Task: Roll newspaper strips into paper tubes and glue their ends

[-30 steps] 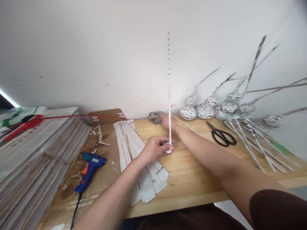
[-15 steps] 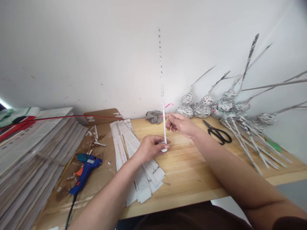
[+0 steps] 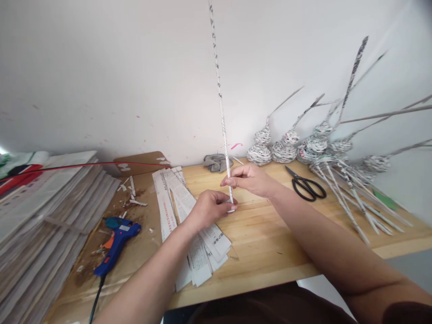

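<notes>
A long, thin rolled newspaper tube (image 3: 222, 121) stands nearly upright above the table, leaning slightly left at its top. My left hand (image 3: 212, 208) is closed around its lower end, thumb and fingers pinching it close to the tabletop. Just above, my right hand (image 3: 248, 179) grips the tube between thumb and fingers. Beneath my left forearm lie flat newspaper strips (image 3: 205, 256), fanned out on the wood.
Left are a blue glue gun (image 3: 116, 245), paper scraps (image 3: 132, 191) and a tall newspaper stack (image 3: 57, 220). Black scissors (image 3: 307, 184) lie right. Woven paper gourds (image 3: 259, 146) with long stems line the wall, near loose paper tubes (image 3: 354, 202). A grey cloth (image 3: 216, 163) sits behind my hands.
My right hand has moved left and slightly down and has closed on the tube. The tube's top now tilts further left and rises higher in view.
</notes>
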The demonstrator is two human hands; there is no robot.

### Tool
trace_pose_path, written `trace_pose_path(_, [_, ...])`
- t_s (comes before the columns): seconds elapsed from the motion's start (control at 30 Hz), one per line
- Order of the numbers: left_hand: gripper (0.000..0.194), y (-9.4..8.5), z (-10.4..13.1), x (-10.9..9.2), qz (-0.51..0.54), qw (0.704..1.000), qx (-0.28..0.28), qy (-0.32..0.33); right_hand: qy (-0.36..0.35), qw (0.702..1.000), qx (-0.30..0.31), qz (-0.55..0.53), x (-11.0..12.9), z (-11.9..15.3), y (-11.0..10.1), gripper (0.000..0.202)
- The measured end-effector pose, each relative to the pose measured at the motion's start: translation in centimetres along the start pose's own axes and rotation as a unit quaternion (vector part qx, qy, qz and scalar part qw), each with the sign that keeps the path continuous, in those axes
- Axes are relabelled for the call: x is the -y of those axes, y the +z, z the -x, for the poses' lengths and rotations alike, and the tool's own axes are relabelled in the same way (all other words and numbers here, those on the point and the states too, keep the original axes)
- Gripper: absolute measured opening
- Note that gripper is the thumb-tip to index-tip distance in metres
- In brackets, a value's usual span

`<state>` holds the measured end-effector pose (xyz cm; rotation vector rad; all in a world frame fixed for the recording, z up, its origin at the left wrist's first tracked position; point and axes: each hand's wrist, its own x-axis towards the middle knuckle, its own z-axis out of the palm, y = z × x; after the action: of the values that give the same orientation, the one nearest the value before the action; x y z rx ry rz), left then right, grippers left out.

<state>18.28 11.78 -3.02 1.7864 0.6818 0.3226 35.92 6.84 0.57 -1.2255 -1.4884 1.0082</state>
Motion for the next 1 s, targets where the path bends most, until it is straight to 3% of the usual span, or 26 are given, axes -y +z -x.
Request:
trace_pose_path(0.27, [0.025, 0.0, 0.1, -0.5, 0.042, 0.999, 0.011, -0.017, -0.012, 0.994, -0.107, -0.018, -0.1, -0.2, 0.3, 0.028])
trace_pose_path(0.47, [0.024, 0.1, 0.0, -0.4, 0.064, 0.998, 0.009, -0.024, 0.009, 1.0, -0.014, -0.001, 0.9, 0.3, -0.3, 0.03])
trace_pose_path(0.63, [0.022, 0.1, 0.0, -0.4, 0.067, 0.997, 0.003, -0.03, -0.02, 0.996, -0.085, -0.028, 0.2, 0.1, -0.3, 0.024])
trace_pose_path(0.7, [0.021, 0.1, 0.0, -0.5, 0.068, 0.997, 0.0, -0.029, -0.021, 0.996, -0.074, -0.039, 0.3, 0.1, -0.2, 0.023])
trace_pose_path(0.83, [0.02, 0.1, 0.0, -0.4, 0.068, 0.997, 0.005, -0.022, 0.003, 1.0, 0.005, -0.029, 0.7, 0.2, -0.3, 0.025])
trace_pose_path(1.0, [0.021, 0.1, 0.1, -0.5, 0.077, 0.997, 0.008, -0.021, -0.015, 0.997, -0.061, -0.035, 0.0, 0.0, -0.2, 0.023])
